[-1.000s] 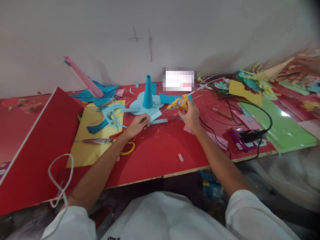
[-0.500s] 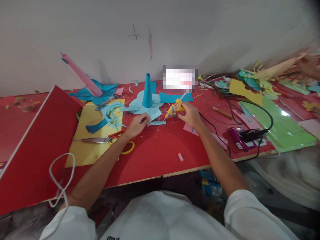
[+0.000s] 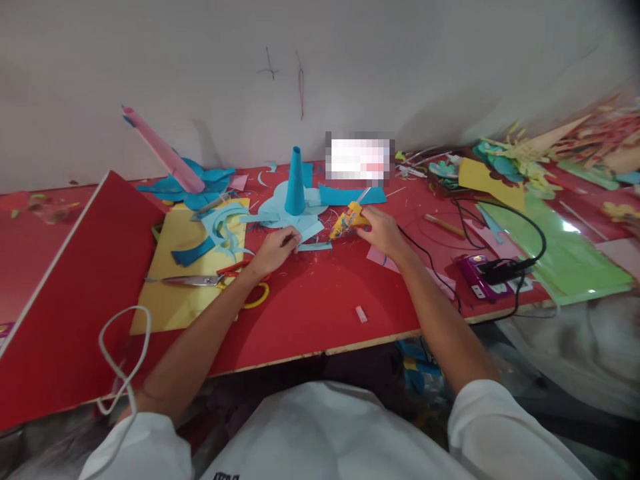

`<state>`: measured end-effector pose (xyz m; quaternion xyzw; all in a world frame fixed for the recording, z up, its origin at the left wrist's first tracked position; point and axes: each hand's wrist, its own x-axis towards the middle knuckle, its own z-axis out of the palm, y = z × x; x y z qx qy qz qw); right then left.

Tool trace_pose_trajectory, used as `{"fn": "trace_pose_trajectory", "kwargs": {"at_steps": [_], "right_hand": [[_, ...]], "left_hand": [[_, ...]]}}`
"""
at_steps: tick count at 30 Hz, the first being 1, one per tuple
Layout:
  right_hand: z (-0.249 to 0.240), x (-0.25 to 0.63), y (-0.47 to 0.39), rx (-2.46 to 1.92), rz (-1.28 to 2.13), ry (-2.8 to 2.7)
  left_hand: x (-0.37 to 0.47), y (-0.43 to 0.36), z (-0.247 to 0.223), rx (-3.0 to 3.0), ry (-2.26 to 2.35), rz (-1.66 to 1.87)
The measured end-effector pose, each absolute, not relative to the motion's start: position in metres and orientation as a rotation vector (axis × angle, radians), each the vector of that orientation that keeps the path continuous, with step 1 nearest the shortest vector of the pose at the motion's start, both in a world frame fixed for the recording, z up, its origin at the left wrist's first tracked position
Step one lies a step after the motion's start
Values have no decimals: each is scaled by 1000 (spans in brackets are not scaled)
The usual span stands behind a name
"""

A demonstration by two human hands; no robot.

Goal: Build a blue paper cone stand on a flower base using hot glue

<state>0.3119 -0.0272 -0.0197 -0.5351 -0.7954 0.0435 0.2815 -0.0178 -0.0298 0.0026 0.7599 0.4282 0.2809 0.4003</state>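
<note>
My right hand [image 3: 383, 230] grips a yellow hot glue gun [image 3: 350, 217], a clear glue stick poking from its back end and its nozzle angled down to the left. My left hand [image 3: 275, 252] has its fingers closed at the near edge of a light blue paper cutout [image 3: 311, 230]; the fingertips partly hide the contact. On this cutout stands a darker blue paper cone [image 3: 295, 187], upright. A thin light blue paper strip [image 3: 317, 247] lies just right of my left fingers. Orange-and-yellow-handled scissors [image 3: 200, 281] rest beside my left forearm.
A red board [image 3: 75, 287] leans at left, near yellow paper [image 3: 165, 307]. Behind it, a pink paper tube [image 3: 163, 150] rises from blue petals. The black cord runs towards a purple power socket [image 3: 483, 277] on the right. Green sheets [image 3: 575, 260] lie beyond; a co-worker's arm [image 3: 623, 160] shows far right.
The glue gun has tipped slightly and shifted a little left in my right hand. My left hand stays in place. The co-worker's hand at far right has moved lower.
</note>
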Motion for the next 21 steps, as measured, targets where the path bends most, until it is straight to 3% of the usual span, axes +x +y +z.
{"fn": "trace_pose_trajectory", "kwargs": {"at_steps": [21], "right_hand": [[-16,309,-31,-1484,48,-2130]], "left_hand": [[-17,-31,-2,2222,1037,761]]}}
